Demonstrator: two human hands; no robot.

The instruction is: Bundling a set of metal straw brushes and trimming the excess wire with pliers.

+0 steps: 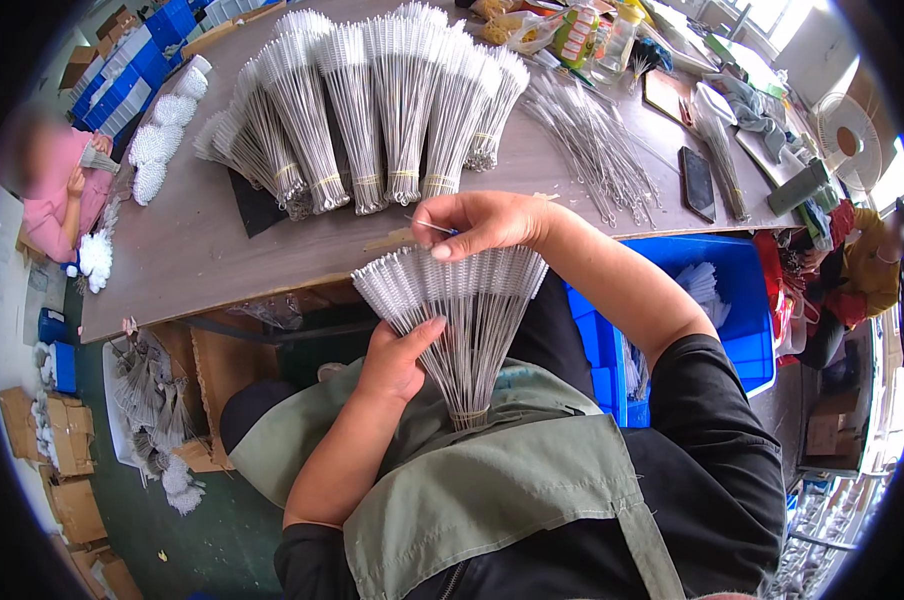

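Observation:
A fanned bundle of thin wire tube brushes (477, 340) stands over my lap, white bristles up, its wire ends gathered by a band at the bottom. My left hand (396, 358) is closed round the bundle's left side, thumb across the wires. Just above the bristle tips, my right hand (480, 224) is in a pinch with a thin, pale, wire-like piece between thumb and fingers; its full shape is hidden. Beyond, on the table (272, 255), several banded brush bundles (402, 110) lie side by side, bristles pointing away from me.
Loose looped wires (597, 150), a phone (697, 184) and another wire bundle (722, 165) lie at the table's right. Blue bins (747, 300) stand below its right edge, a white tub (122, 400) of brushes at lower left. Other people (57, 200) sit at far left and far right.

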